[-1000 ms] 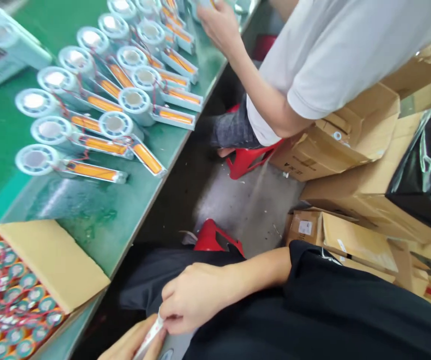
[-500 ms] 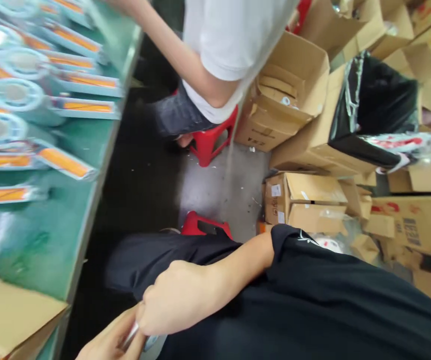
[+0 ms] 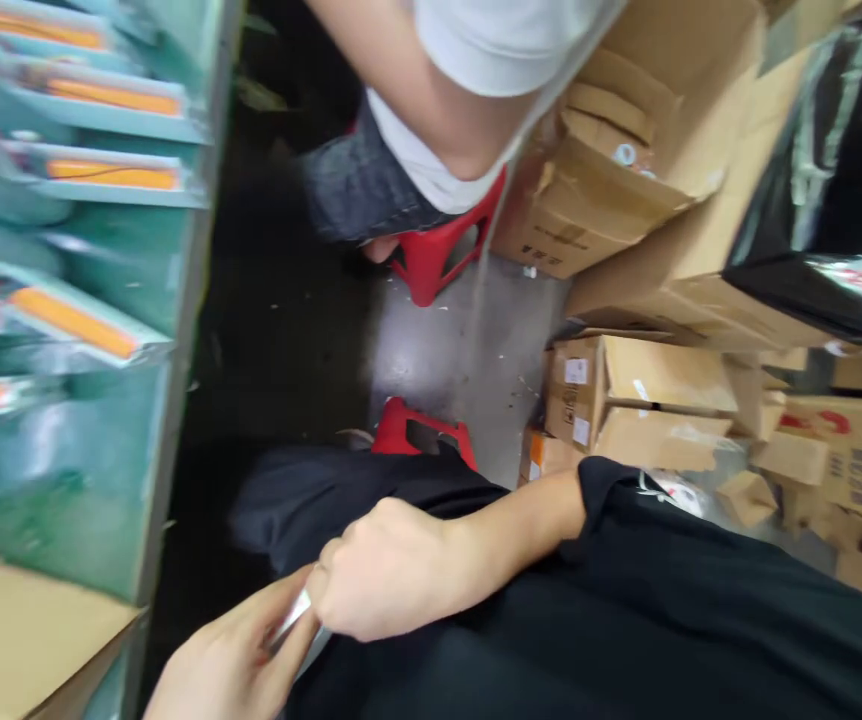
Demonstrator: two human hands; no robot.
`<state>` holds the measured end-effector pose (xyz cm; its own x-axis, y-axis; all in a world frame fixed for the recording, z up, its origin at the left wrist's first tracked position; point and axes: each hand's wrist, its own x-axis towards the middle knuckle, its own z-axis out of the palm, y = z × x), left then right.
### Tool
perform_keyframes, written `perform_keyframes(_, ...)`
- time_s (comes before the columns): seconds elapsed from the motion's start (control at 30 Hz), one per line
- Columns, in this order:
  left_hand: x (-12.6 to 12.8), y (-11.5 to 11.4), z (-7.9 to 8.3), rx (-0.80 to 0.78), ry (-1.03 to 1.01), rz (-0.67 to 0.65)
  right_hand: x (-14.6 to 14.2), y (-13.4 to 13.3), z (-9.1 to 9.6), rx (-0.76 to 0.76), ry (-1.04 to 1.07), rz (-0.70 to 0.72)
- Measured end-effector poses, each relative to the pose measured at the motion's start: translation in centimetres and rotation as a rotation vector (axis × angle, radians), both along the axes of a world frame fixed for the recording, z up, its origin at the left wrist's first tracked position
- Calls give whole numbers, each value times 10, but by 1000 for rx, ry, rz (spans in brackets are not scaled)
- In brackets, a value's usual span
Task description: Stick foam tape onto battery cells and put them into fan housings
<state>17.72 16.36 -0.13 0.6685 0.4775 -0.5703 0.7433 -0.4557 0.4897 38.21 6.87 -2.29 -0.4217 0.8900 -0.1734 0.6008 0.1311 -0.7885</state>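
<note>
A slim pale strip (image 3: 293, 614) lies between the thumb and fingers of the left hand (image 3: 225, 655), which are bent close about it; its upper end runs to the curled fingers of the right hand (image 3: 390, 570), whose tips are hidden, so I cannot tell whether they grip it; it looks light and thin, probably bendable, with a shiny face that could slide under the fingertips; its long edges, close to the left fingertips, seem the best hold, pinched gently to avoid creasing; a grey piece (image 3: 313, 652) shows just below the fingers, mostly covered, its shape and any join to the strip unclear; the left wrist is cut off at the lower edge; well apart from the fingers, on the bench (image 3: 105, 450), orange-faced units (image 3: 114, 175) are blurred and partly cropped.
</note>
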Motion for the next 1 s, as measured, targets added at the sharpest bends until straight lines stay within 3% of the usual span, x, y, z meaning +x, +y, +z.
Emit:
perform_keyframes(0.2,-6,-11,21,-45,4,112,-9,27,-13,-98,77,186)
perform_keyframes(0.4,-8,-18,21,-70,-9,191,-14,41,-24,-139,116,225)
perform_keyframes(0.53,2,-29,19,-85,59,183,-1,39,-38,-153,227,235)
perform_keyframes(0.67,3,-38,24,-146,69,295,1,25,-49,-178,347,184)
perform_keyframes(0.87,-16,-50,28,-158,7,284,-13,5,-23,-7,119,173)
perform_keyframes(1.0,-29,-60,24,-76,-7,294,-30,6,-17,-46,87,137)
